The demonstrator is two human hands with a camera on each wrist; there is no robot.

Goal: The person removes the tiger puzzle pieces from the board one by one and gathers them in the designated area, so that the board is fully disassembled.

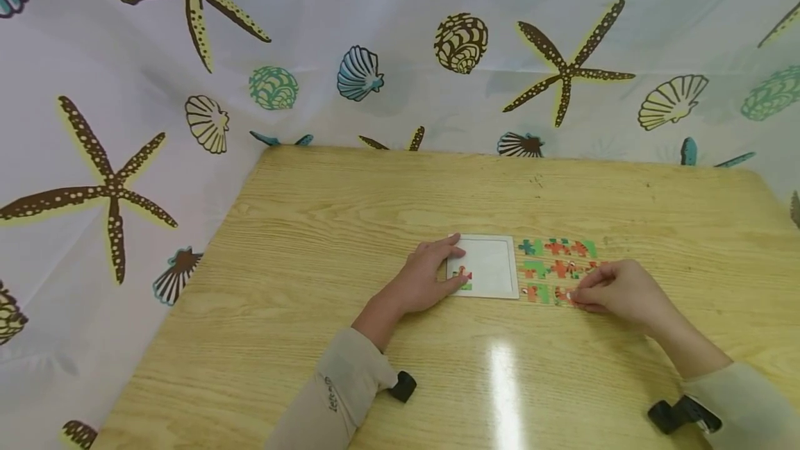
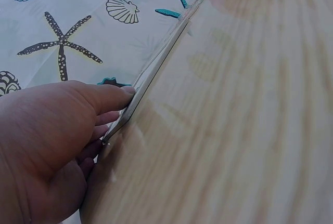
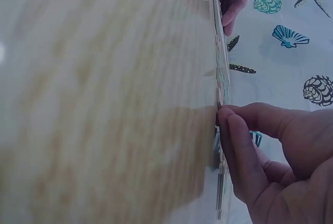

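A white puzzle board [image 1: 490,266] with a raised border lies flat on the table. One puzzle piece [image 1: 464,279], orange and green, sits in its lower left corner. My left hand [image 1: 428,273] rests on the board's left side, fingers spread and relaxed, the thumb beside that piece. In the left wrist view the thumb [image 2: 117,97] lies along the board's near edge. To the right, my right hand [image 1: 621,294] pinches a puzzle piece [image 1: 564,294] of the bottom row between thumb and forefinger, low over the table. The fingertips hide part of that piece.
Several loose puzzle pieces [image 1: 558,247] in orange, green and teal lie in rows right of the board. The wooden table [image 1: 350,207] backs onto a white curtain [image 1: 400,110] printed with shells and starfish. Dark wrist cameras sit at both sleeves.
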